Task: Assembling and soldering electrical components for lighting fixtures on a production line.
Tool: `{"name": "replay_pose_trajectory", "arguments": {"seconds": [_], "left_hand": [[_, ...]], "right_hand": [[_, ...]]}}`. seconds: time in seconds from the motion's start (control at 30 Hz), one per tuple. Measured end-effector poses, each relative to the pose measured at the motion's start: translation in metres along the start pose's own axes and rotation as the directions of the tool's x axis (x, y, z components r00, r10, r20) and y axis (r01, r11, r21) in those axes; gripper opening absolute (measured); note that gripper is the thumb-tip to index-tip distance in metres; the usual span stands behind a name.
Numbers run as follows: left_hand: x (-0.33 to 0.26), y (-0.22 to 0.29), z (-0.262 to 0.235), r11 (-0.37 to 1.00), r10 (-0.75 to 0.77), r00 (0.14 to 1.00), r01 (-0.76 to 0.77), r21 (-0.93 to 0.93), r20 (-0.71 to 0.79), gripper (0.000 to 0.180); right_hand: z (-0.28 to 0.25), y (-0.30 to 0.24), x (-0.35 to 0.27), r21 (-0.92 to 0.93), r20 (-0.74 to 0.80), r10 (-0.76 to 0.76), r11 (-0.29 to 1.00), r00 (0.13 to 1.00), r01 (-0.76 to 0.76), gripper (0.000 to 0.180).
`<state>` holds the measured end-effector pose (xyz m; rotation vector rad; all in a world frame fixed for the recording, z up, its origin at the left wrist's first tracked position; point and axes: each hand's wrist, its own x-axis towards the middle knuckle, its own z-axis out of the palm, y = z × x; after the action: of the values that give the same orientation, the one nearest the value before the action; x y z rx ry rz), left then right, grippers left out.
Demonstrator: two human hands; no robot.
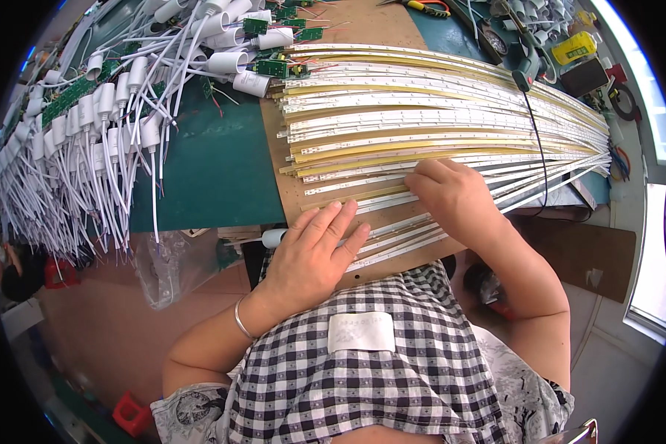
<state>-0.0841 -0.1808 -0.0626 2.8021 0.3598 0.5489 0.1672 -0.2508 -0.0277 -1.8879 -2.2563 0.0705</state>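
Observation:
Long, thin white LED strips (422,118), some showing yellow edges, fan out across a brown board (362,22). Their left ends are spread apart and their right ends bunch together. Over the left ends of the nearest strips lies my left hand (311,248), its fingers stretched out flat. My right hand (455,200) is farther along the nearer strips, with its fingers curled in a pinch at one strip; the fingertips are partly hidden. A white cylindrical cap (273,237) sits beside my left hand, at the table's front edge.
Many white caps with cables (118,111) and green circuit boards (70,100) are heaped at the left of the green table (207,170). A green-handled tool (525,80) with a black cord (538,137) crosses the strips. A yellow bottle (573,48) and pliers (429,7) lie at the back.

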Motion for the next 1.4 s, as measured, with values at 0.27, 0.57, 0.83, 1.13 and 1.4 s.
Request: {"name": "replay_pose_trajectory", "arguments": {"seconds": [0.27, 0.57, 0.83, 1.13, 1.4], "left_hand": [[-0.001, 0.001, -0.002, 0.999, -0.035, 0.998, 0.035, 0.002, 0.052, 0.029], [-0.001, 0.002, -0.001, 0.999, -0.036, 0.999, 0.036, -0.002, 0.041, 0.03], [0.0, 0.0, -0.003, 0.999, -0.03, 0.999, 0.031, -0.021, 0.04, 0.032], [0.0, 0.0, -0.002, 1.0, -0.018, 0.999, 0.018, 0.006, 0.035, 0.031], [0.0, -0.001, 0.001, 1.0, -0.008, 1.0, 0.008, -0.017, 0.003, 0.032]], "right_hand": [[0.007, -0.006, 0.005, -0.12, -0.009, 0.007, 0.993, 1.0, -0.008, 0.009], [0.011, -0.015, -0.024, 0.077, -0.134, 0.009, 0.997, 0.991, 0.001, 0.018], [0.003, -0.028, -0.031, 0.034, -0.067, 0.114, 0.993, 0.991, -0.111, 0.051], [0.015, -0.046, -0.025, -0.048, 0.08, 0.23, 0.973, 0.97, -0.227, 0.075], [0.019, -0.045, -0.032, -0.057, 0.087, 0.213, 0.976, 0.973, -0.209, 0.077]]}}
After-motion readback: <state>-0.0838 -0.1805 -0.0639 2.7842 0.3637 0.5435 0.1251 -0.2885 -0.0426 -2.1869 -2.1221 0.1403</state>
